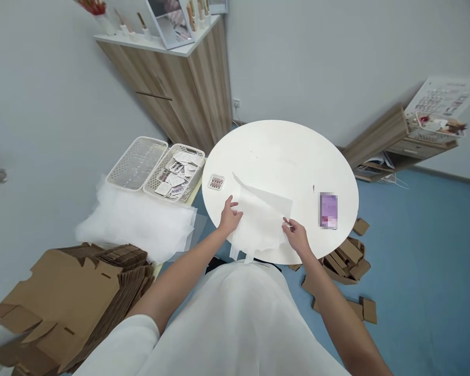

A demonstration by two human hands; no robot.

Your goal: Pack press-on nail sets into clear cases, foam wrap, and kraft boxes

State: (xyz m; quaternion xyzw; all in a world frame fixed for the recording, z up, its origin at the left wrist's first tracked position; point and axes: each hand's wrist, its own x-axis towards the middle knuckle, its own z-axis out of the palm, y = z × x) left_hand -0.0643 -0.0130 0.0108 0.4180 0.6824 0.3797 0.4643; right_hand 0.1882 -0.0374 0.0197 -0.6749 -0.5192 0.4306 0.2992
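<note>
A thin, translucent white sheet (258, 214) lies at the front of the round white table (282, 151), with strips hanging over the near edge. My left hand (230, 215) is at the sheet's left side, its fingers apart. At the right edge, my right hand (295, 232) pinches the sheet between thumb and fingers. A small clear pack (216, 182) with several dark pieces sits on the table's left side. A purple, pixelated rectangular item (328, 211) lies on the right side.
Left of the table are a basket of cards (176, 175), an empty-looking basket (137, 162), white film sheets (141, 219) and stacked cardboard (70, 297). Small cardboard boxes (347, 258) lie on the floor at the right. A wooden cabinet (180, 89) stands behind.
</note>
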